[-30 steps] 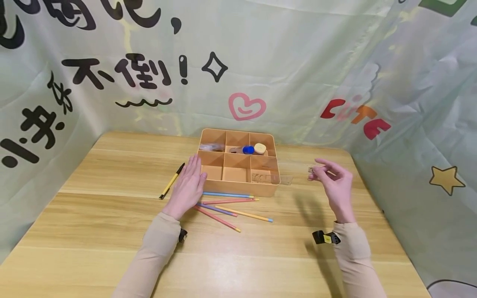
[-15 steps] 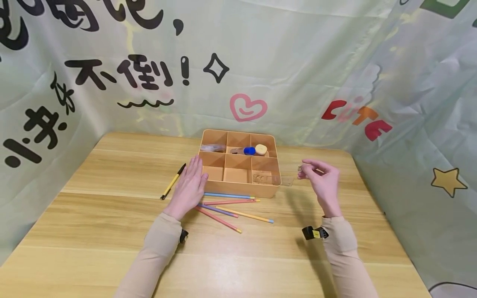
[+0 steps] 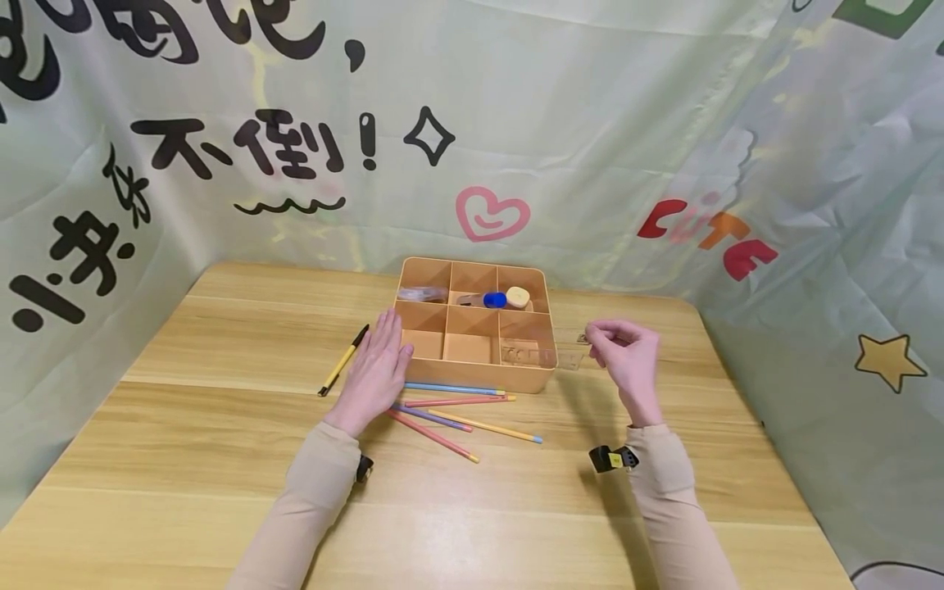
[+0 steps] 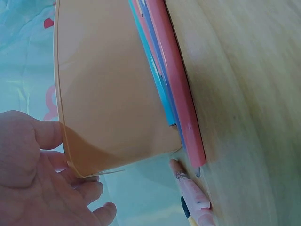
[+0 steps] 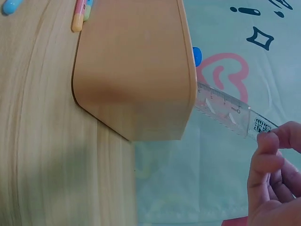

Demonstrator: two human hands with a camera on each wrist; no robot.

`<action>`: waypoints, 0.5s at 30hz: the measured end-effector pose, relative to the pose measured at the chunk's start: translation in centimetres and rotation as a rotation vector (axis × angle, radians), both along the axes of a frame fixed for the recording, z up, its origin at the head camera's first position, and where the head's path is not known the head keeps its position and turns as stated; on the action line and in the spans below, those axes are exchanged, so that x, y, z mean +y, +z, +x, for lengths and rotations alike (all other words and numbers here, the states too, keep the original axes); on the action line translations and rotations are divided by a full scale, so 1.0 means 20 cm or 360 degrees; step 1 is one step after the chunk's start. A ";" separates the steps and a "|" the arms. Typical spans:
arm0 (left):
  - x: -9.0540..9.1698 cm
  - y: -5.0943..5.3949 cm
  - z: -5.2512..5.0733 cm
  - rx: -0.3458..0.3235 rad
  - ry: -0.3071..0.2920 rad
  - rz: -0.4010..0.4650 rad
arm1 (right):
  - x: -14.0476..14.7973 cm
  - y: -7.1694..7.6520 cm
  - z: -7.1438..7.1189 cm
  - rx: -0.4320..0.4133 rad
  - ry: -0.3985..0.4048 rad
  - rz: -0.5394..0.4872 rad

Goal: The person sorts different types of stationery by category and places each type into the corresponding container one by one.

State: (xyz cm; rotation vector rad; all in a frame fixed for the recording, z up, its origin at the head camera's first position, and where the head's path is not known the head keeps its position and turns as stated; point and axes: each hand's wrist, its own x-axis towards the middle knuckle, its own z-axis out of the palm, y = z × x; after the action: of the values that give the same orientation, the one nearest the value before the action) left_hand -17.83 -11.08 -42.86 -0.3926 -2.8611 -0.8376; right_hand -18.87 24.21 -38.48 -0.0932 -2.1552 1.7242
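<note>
Left hand: the left hand [image 3: 372, 373] lies against the left side of the box, fingers nearly straight; from the left wrist, the thumb touches the rim near a corner, with the other fingers beside the adjoining wall.
Right hand: the right hand [image 3: 627, 365] is to the right of the box, well apart from the left, thumb and forefinger pinching one end of a clear ruler.
Clear ruler: the clear ruler [image 5: 225, 106] is held off the table, a small black-and-white square code near the pinched end and triangular cut-outs along its body; from the right wrist, the other end disappears behind the rim. A faint, marked transparent shape shows at the front right compartment; whether it is ruler, shadow or another piece cannot be told.
Box: the tan box [image 3: 479, 376] has six compartments, three at the back and three in front, and stands toward the rear of the wooden table [image 3: 442, 524].
Back row: a crumpled-looking clear item [image 3: 423, 293] at left, an item with a blue end [image 3: 495, 300] in the middle reaching toward the right, and a cream rounded item [image 3: 518, 297] at right.
Pencils: blue, pink, purple and yellow pencils [image 3: 435, 437] lie loosely fanned before the box.
Pen: a yellow and black pen [image 3: 343, 360] lies slantwise just left of the left hand.
Backdrop: a pale printed cloth [image 3: 590, 123] with black lettering, a pink heart and a yellow star surrounds the table.
</note>
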 end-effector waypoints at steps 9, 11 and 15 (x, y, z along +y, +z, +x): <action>0.00 0.00 0.00 0.0006 -0.0002 0.0006 | -0.02 -0.02 -0.01 -0.0058 -0.0023 0.0047; 0.00 0.00 0.00 0.0009 -0.0005 0.0005 | -0.02 -0.02 -0.02 -0.0088 -0.0014 0.0038; 0.00 0.00 0.00 0.0006 -0.0010 0.0004 | -0.02 -0.03 -0.02 -0.0115 0.0002 0.0029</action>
State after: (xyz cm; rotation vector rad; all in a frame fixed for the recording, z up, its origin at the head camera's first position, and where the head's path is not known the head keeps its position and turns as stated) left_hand -17.80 -11.13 -42.86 -0.4027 -2.8565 -0.8402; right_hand -19.36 23.73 -39.17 -0.1521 -2.2221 1.7268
